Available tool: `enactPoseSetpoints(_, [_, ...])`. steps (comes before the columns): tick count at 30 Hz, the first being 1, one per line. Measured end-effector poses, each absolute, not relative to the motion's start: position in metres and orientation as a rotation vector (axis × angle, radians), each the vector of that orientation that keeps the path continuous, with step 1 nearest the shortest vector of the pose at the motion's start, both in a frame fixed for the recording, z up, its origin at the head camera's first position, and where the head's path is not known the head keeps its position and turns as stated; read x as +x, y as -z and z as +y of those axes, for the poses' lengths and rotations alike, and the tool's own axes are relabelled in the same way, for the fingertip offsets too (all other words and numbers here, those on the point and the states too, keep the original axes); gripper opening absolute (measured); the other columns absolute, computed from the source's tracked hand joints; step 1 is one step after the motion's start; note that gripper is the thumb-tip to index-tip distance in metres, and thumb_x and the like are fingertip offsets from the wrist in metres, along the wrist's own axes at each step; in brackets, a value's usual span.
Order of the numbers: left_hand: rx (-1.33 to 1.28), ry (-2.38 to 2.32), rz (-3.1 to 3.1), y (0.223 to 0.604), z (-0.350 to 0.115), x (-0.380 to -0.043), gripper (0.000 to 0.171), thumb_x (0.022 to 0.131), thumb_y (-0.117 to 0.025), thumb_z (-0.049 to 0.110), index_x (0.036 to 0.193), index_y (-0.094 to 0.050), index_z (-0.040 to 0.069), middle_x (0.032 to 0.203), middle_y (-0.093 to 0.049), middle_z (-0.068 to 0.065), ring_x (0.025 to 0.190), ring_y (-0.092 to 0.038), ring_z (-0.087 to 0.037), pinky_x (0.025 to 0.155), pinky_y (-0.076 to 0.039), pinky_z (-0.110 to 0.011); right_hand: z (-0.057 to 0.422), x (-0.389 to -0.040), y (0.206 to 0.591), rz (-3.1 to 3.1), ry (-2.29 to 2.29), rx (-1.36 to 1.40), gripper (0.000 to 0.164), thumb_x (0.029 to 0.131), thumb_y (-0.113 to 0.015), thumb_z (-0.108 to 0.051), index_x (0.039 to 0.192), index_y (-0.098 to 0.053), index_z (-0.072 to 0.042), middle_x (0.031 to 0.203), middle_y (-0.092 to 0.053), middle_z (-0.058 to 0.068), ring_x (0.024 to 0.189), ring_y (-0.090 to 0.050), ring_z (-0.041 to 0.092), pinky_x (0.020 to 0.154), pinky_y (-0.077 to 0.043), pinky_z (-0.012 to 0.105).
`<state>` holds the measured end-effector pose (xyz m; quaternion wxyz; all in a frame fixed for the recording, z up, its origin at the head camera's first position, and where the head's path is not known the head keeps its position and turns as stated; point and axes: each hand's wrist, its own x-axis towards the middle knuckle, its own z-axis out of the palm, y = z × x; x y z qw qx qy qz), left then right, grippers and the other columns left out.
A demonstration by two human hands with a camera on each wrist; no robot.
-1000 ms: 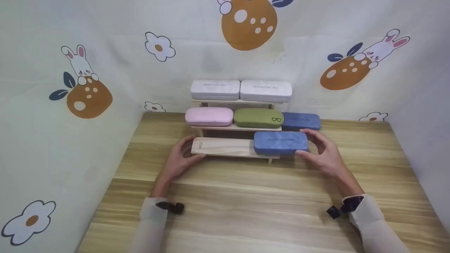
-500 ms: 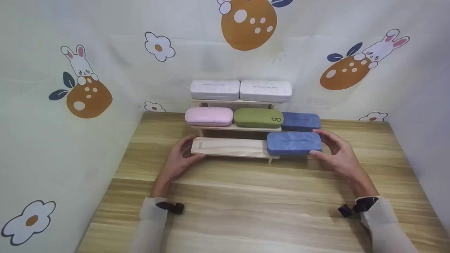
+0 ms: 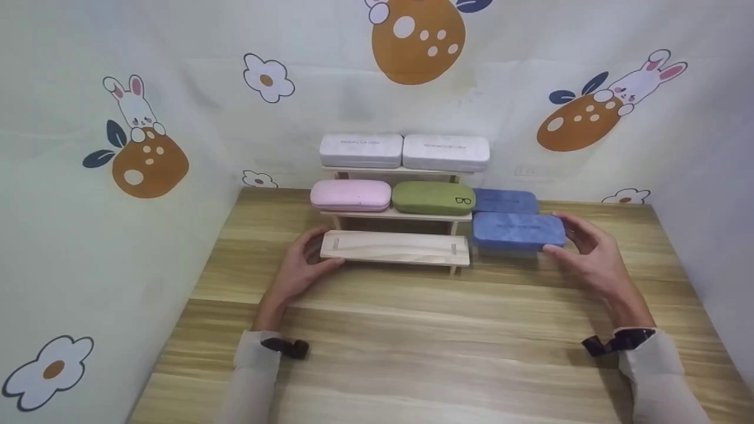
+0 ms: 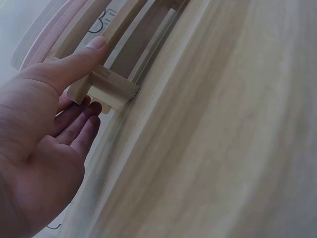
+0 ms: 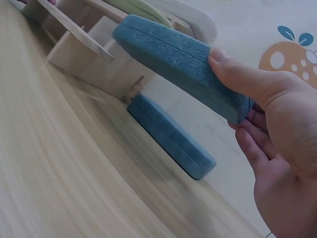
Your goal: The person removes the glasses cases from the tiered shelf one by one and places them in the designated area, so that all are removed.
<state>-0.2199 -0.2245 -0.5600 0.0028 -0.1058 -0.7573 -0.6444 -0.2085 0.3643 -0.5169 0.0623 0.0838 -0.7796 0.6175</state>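
My right hand grips the right end of a blue glasses case, thumb on the front and fingers behind. In the right wrist view this case is held above the table, beside the wooden stand. A second blue glasses case lies on the table behind it. At the left end of the stand's bare lowest step, my left hand holds the board between thumb and fingers. A pink glasses case and a green one sit on the middle step.
Two white glasses cases stand side by side on the top step. The wood-grain table stretches in front of the stand. A patterned backdrop rises behind and along both sides.
My right hand has carried the blue glasses case rightward off the lowest step, past the stand's right end. My left hand has stayed on the step's left end.
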Motion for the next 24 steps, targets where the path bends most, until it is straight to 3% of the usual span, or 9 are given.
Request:
enactPoseSetpoints(12, [-0.346,2.018,-2.385,0.56,-0.225,-0.22,0.081,0.086,-0.094,0.016,0.153,-0.052,0.001,0.149,-0.065,-0.017,0.142,-0.061,-0.032,0.124,-0.05,-0.035,0.386,-0.213,0.524,-2.234,-2.023,0.12,0.08,0.091,-0.084,0.002,0.161,-0.046,0.001,0.169,-0.043,0.021,0.146,-0.053,0.007,0.115,-0.048,0.01])
enactPoseSetpoints(20, [-0.359,2.016,-2.388,0.56,-0.224,-0.22,0.081,0.085,-0.094,0.016,0.154,-0.052,0.003,0.15,-0.064,-0.016,0.143,-0.06,-0.032,0.123,-0.049,-0.031,0.401,-0.214,0.529,-2.098,-2.114,0.117,0.073,0.092,-0.08,0.009,0.158,-0.049,0.003,0.154,-0.06,0.004,0.128,-0.068,0.004,0.103,-0.058,0.014])
enactPoseSetpoints(24, [-0.361,2.014,-2.383,0.56,-0.226,-0.22,0.082,0.085,-0.094,0.014,0.154,-0.051,0.001,0.151,-0.063,-0.018,0.144,-0.059,-0.034,0.124,-0.049,-0.032,0.409,-0.215,0.531,-2.104,-2.125,0.052,0.075,0.093,-0.081,0.006,0.16,-0.048,0.0,0.159,-0.057,0.005,0.128,-0.066,0.001,0.104,-0.056,0.012])
